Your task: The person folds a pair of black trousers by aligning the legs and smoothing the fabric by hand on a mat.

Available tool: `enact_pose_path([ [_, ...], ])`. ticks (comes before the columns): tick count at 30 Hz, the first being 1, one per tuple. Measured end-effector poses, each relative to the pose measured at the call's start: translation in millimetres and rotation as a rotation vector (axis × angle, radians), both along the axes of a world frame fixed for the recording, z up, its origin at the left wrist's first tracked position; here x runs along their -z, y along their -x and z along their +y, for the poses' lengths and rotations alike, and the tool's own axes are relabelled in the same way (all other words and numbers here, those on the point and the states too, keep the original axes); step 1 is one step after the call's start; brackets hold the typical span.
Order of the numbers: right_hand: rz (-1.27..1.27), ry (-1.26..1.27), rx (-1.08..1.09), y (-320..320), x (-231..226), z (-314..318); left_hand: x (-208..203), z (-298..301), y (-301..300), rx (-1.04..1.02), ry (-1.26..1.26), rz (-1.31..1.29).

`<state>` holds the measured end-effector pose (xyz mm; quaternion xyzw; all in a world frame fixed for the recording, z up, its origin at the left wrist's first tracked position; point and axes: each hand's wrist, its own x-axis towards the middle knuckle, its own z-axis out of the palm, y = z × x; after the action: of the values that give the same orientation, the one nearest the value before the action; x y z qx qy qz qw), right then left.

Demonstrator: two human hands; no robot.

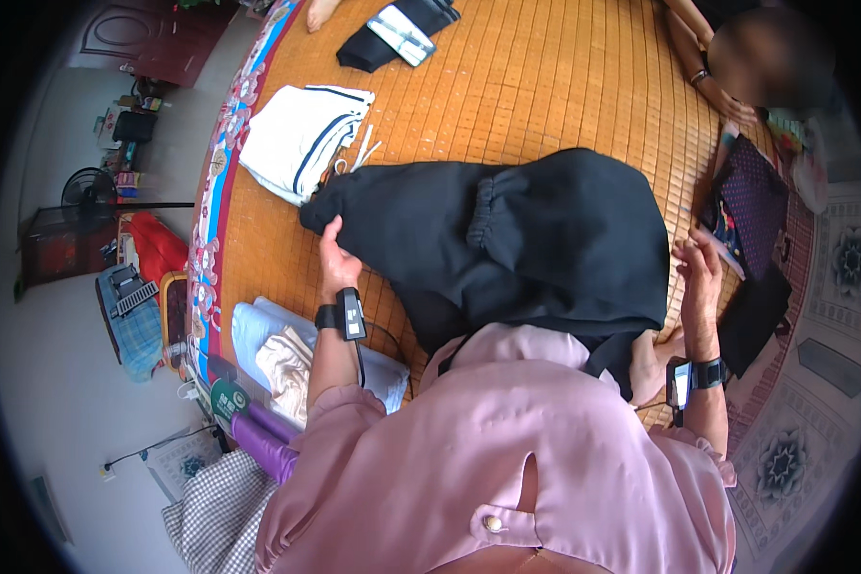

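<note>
A black garment [574,230] with a gathered elastic cuff lies spread over the woven mat in front of me. My left hand [338,263] grips its left end, the thumb on top and the other fingers mostly hidden by the cloth. Just off the garment's right edge, my right hand [701,268] is raised with its fingers loosely bent and apart, holding nothing. Beyond the left end sits a folded white garment [301,139] with dark stripes and a loose drawstring. Near my left forearm lie folded light blue cloth [258,330] and a crumpled cream cloth [285,368].
The bamboo mat [536,86] has a patterned cloth border [218,172] along its left edge. Black clothing [368,48] with a pale packet lies at the far side. At the far right is another person's hand [732,103], near a dark dotted cloth [751,201].
</note>
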<state>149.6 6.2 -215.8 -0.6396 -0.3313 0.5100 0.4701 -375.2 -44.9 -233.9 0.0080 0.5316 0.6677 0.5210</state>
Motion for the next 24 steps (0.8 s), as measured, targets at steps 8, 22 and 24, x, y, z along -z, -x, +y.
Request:
enact_pose_path([
  [8, -0.19, -0.177, -0.219, 11.8, -2.3, 5.1, 2.7, 3.0, 8.3, 0.06, 0.08, 0.073],
  [22, 0.492, 0.286, -0.291, 12.0, -31.2, -16.9, 12.9, -28.2, -19.1, 0.057, 0.178, -0.266],
  [24, 0.506, 0.247, -0.244, 18.0, -35.6, -15.2, 1.1, -10.9, -17.4, 0.116, 0.036, -0.14],
])
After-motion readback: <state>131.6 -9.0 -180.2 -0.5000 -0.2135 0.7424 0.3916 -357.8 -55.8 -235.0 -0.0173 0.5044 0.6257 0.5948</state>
